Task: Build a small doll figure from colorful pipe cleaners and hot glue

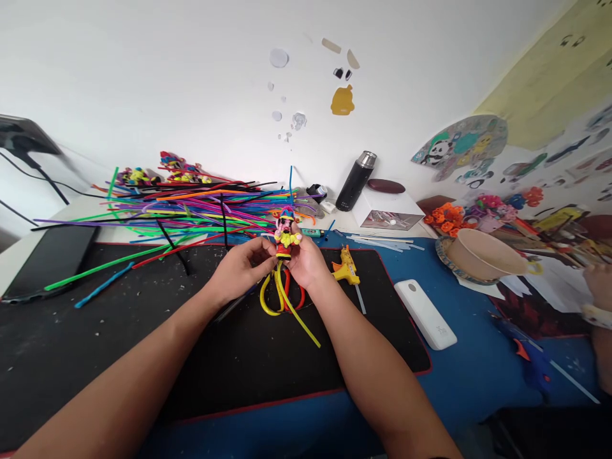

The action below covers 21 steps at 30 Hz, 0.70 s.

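Between my two hands is a small figurine [285,236] made of bright pipe cleaners, upright, with a blue hat, pink face, yellow front and red-black lower part. My right hand [306,258] grips it from the right side, fingers behind it. My left hand [251,264] is closed at its lower left, thumb and fingertips touching its base. Just below on the black mat lie yellow pipe cleaners [297,312], one curled and one stretched out, with a red pipe cleaner loop [300,293] beside them. A yellow glue gun [347,268] rests right of my right hand.
A heap of coloured pipe cleaners [191,210] spreads behind my hands, with more figurines [176,167] at the wall. A black thermos [356,182], white box [389,207], power bank [425,314] and beige bowl [490,255] stand rightward. Another person's hand [600,287] is at far right, near a blue glue gun [530,360].
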Tool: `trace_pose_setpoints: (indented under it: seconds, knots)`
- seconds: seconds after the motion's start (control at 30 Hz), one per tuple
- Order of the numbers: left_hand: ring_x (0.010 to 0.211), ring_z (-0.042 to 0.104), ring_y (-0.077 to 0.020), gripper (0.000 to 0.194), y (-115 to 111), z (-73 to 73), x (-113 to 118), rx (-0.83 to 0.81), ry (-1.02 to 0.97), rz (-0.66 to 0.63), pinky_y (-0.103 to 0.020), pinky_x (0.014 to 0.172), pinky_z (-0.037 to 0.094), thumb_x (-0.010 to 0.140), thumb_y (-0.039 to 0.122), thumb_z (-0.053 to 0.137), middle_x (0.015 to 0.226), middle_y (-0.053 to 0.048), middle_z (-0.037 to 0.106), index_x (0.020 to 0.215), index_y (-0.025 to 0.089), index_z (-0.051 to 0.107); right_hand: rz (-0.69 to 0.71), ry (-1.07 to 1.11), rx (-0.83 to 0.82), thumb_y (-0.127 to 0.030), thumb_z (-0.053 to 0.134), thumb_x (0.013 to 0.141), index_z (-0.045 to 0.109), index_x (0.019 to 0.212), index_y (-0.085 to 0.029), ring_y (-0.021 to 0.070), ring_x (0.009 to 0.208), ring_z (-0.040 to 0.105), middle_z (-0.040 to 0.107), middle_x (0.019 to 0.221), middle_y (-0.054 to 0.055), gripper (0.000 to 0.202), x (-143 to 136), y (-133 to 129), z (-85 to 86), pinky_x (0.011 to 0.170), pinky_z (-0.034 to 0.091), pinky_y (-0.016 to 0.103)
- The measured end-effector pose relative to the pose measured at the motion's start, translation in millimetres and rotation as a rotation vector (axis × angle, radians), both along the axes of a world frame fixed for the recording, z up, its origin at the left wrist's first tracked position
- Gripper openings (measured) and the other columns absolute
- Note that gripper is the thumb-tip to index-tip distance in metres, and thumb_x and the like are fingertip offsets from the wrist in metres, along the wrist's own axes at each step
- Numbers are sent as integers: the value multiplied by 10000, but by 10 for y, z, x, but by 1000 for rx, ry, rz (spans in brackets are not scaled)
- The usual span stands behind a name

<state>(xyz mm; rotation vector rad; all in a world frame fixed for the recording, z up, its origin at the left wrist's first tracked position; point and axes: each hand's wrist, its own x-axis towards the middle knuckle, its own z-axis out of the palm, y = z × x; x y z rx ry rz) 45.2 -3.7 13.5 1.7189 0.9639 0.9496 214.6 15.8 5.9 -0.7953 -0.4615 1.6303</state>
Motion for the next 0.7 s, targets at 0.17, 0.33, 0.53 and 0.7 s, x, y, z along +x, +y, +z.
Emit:
trace_pose_setpoints:
  seconds: [0.17,0.33,0.53,0.7]
  knots:
    - [758,655,-199,350,18,-9,2,-1,-13,-1,-316,722,529,884,544,782,854,-31,716,926,213,675,-10,-19,-1,-406,887,870,648,803,-228,117,525,581,681,684,-50,305,-8,16,-37,453,420,226]
    - [778,674,-207,437,41,15,-16,-117,-108,-69,-331,728,554,843,601,834,857,-31,699,945,209,668,-12,-22,-10,-436,908,839,673,809,-224,137,558,608,713,709,-27,318,7,20,-33,483,473,241]
    - [763,683,-210,479,66,5,-36,-166,-161,-93,-335,703,566,885,674,774,820,-32,676,915,214,647,2,-56,29,-476,921,819,647,787,-221,147,590,638,708,700,-22,375,14,15,-54,497,485,237]
    - [753,681,-201,455,86,-34,-39,-170,-157,-93,-319,693,544,870,638,807,807,-15,660,916,213,652,26,-88,68,-515,925,813,674,819,-214,170,646,697,726,726,-5,392,1,4,-78,520,526,244]
